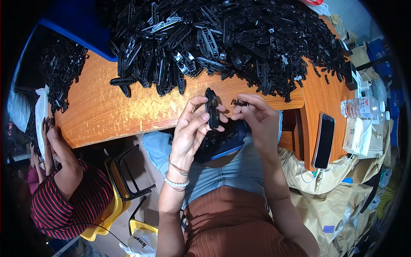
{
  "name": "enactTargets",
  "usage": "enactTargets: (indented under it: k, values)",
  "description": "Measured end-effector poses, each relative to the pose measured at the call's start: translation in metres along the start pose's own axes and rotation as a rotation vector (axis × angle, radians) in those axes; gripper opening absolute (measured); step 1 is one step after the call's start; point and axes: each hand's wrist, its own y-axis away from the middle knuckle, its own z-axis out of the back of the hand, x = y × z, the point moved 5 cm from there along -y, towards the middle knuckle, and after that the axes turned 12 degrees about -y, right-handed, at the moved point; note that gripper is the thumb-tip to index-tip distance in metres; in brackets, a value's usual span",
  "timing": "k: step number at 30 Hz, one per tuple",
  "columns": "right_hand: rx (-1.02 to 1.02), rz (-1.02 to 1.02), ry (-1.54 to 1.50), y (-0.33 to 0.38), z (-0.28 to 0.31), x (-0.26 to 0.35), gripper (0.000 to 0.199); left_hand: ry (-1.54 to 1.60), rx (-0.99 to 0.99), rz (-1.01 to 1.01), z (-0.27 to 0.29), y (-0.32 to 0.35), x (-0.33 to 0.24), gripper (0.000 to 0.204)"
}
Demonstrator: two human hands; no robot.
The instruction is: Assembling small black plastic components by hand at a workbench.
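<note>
- The left hand (188, 128) pinches a long black plastic clip (211, 109) upright between thumb and fingers, above the lap
- Just right of it, the right hand (257, 118) pinches a small black piece (239, 103) with its fingertips, near the clip's top but apart, so by my judgement the two are not yet joined
- Below the grip, a blue tray (231, 143) holds a few black parts
- Beyond the grip, a large pile of black parts (231, 38) covers the wooden table (107, 111), so much looks left to do
- Far right of the grip lie a phone (323, 140) and a water bottle (361, 107)
</note>
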Motion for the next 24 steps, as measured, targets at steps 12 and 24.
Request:
enactTargets:
  k: [12, 24]
  values:
    - [0.011, 0.118, 0.154, 0.010, 0.003, 0.014, 0.007, 0.002, 0.003, -0.059, -0.009, 0.008, 0.003, 0.029]
    - [0.131, 0.355, 0.560, 0.020, -0.013, 0.014, 0.003, -0.529, -0.159, -0.080, -0.015, 0.022, -0.006, 0.025]
